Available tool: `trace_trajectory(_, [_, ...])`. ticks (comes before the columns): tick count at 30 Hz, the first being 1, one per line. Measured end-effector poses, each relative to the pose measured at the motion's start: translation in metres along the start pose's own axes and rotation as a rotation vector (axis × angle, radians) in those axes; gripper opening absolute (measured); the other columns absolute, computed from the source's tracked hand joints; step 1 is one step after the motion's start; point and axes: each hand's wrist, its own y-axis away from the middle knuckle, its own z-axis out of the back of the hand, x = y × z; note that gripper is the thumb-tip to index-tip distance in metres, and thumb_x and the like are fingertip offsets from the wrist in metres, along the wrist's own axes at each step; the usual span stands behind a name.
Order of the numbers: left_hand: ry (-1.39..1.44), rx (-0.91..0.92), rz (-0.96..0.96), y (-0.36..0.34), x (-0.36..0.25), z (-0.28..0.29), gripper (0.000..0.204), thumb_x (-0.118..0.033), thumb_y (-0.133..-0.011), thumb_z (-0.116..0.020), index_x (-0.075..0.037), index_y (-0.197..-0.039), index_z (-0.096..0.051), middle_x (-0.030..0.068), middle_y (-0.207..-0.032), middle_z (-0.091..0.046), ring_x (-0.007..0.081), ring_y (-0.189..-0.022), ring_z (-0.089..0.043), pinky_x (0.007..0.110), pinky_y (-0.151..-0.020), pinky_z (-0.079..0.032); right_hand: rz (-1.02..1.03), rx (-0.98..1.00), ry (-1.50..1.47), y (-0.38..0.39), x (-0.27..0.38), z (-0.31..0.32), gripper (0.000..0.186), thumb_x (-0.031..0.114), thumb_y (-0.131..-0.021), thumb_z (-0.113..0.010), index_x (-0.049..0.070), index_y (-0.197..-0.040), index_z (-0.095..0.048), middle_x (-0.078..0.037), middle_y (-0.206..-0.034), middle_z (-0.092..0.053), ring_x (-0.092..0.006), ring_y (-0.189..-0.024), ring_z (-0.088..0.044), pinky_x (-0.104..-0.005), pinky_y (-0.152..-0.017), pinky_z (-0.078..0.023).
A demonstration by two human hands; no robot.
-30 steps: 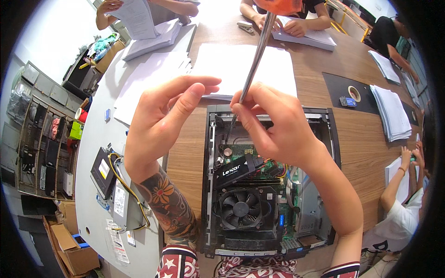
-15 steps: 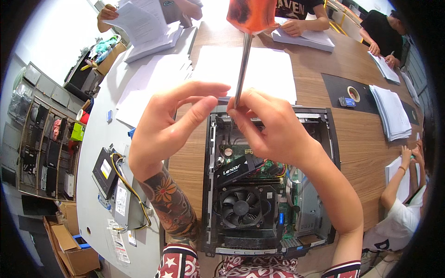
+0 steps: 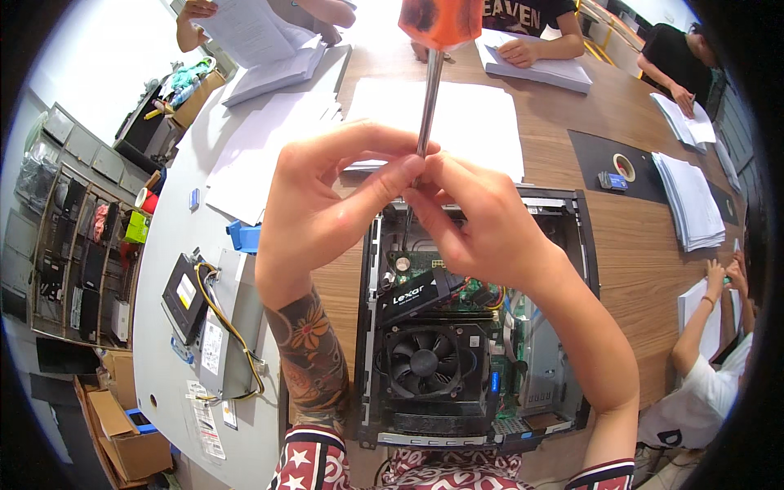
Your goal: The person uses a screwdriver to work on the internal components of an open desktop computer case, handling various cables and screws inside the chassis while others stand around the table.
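A screwdriver (image 3: 441,23) with an orange and black handle stands nearly upright over an open computer case (image 3: 367,351). My left hand (image 3: 322,196) pinches its metal shaft between thumb and fingertips. Just below, my right hand (image 3: 490,216) is closed on the shaft too, its fingertips touching those of the left. The screwdriver's tip is hard to make out beneath my fingers. Inside the case lie a green circuit board (image 3: 418,261), a tilted black drive (image 3: 412,300) and a black cooling fan (image 3: 424,362). My right hand and forearm hide part of the interior.
On the grey table at left are a metal power supply (image 3: 233,327) with cables, a black drive (image 3: 186,298) and a blue plastic part (image 3: 243,237). Paper sheets (image 3: 457,114) lie beyond the case. Tape (image 3: 624,167) sits at right. Several people handle papers around the table.
My left hand has moved right, and its thumb and fingers have closed on the screwdriver's shaft. My right hand has stayed nearly in place. A co-worker at far right has shifted a hand.
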Motion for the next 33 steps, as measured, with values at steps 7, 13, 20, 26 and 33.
trace_trajectory(7, [0.03, -0.035, 0.012, 0.0003, -0.0001, -0.0023, 0.018, -0.001, -0.088, -0.067, 0.004, -0.104, -0.07, 0.0091, -0.096, -0.072, 0.0131, -0.09, -0.067, 0.027, -0.081, -0.055, -0.015, -0.015, -0.044, -0.0008, 0.0014, -0.0022, 0.011, -0.003, -0.086, -0.061, -0.004, -0.093, -0.053, -0.018, -0.082, -0.06, -0.0324, -0.071, -0.063, -0.0388, -0.064, -0.051])
trace_trajectory(13, [0.018, -0.006, 0.059, -0.0008, -0.0027, -0.0039, 0.017, 0.0, -0.089, -0.065, 0.006, -0.105, -0.068, 0.013, -0.1, -0.07, 0.0179, -0.093, -0.066, 0.033, -0.087, -0.053, -0.006, -0.034, -0.037, -0.0009, -0.0009, -0.0009, 0.01, -0.001, -0.086, -0.06, -0.005, -0.091, -0.051, -0.021, -0.08, -0.057, -0.0388, -0.067, -0.057, -0.0438, -0.062, -0.046])
trace_trajectory(20, [0.002, -0.005, 0.094, -0.0019, 0.0015, -0.0038, 0.017, -0.002, -0.09, -0.066, 0.006, -0.104, -0.068, 0.0138, -0.099, -0.071, 0.0178, -0.094, -0.068, 0.033, -0.089, -0.053, -0.029, -0.009, -0.023, 0.0009, -0.0061, -0.002, 0.01, 0.0, -0.087, -0.059, -0.005, -0.091, -0.051, -0.021, -0.081, -0.058, -0.0392, -0.069, -0.058, -0.0437, -0.061, -0.046])
trace_trajectory(26, [0.036, -0.011, 0.099, -0.0025, 0.0041, -0.0041, 0.017, -0.001, -0.09, -0.066, 0.007, -0.104, -0.068, 0.0137, -0.099, -0.071, 0.0177, -0.095, -0.067, 0.033, -0.09, -0.053, -0.037, -0.027, -0.047, 0.0004, -0.0075, -0.004, 0.01, 0.0, -0.087, -0.059, -0.005, -0.09, -0.051, -0.021, -0.08, -0.058, -0.0392, -0.068, -0.058, -0.0438, -0.061, -0.046])
trace_trajectory(33, [0.028, -0.018, 0.096, -0.0021, 0.0031, -0.0053, 0.017, -0.002, -0.09, -0.066, 0.006, -0.104, -0.068, 0.0135, -0.099, -0.071, 0.0178, -0.094, -0.067, 0.033, -0.09, -0.053, -0.033, -0.028, -0.04, 0.0005, -0.0079, -0.0039, 0.009, -0.001, -0.086, -0.059, -0.005, -0.09, -0.052, -0.021, -0.08, -0.058, -0.039, -0.068, -0.058, -0.0437, -0.061, -0.046])
